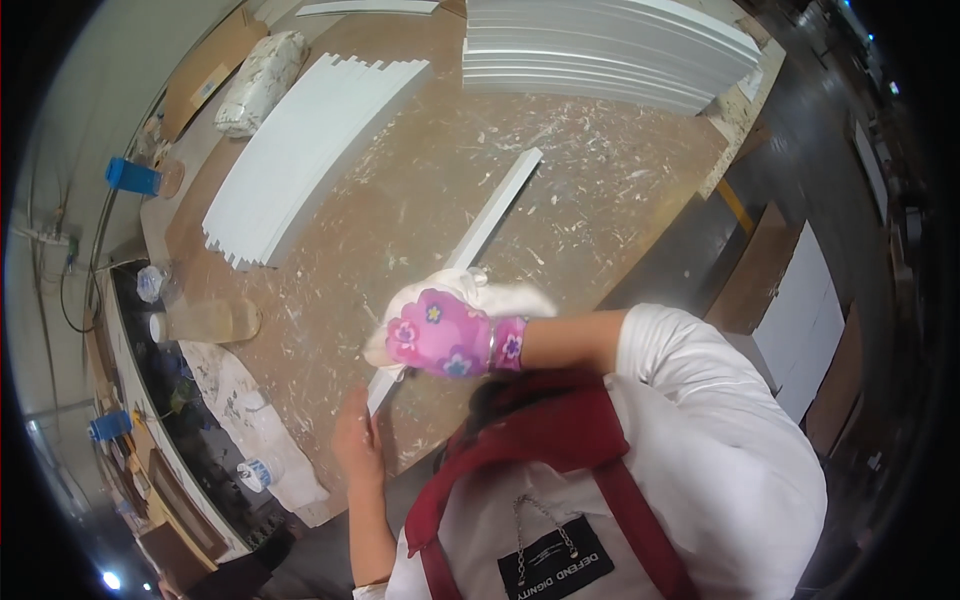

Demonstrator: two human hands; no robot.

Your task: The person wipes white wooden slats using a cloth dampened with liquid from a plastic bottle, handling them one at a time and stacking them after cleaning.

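A long, narrow white strip [500,208] lies slantwise across the brown worktop, its far end pointing up and to the right. My left hand [357,440] is bare and grips the strip's near end, close to the table's front edge. My right hand [440,335], in a pink flowered glove, is closed over a white cloth [518,298] and presses it onto the strip. Beneath the cloth, the strip's middle is hidden, and so are my right fingertips.
A row of white strips [310,150] lies at left, with a larger stack [600,55] at the back. A bottle of yellowish liquid [215,322], a blue-capped container [135,177] and a stained cloth [245,420] line the left edge. Cardboard [790,300] stands beyond the right edge.
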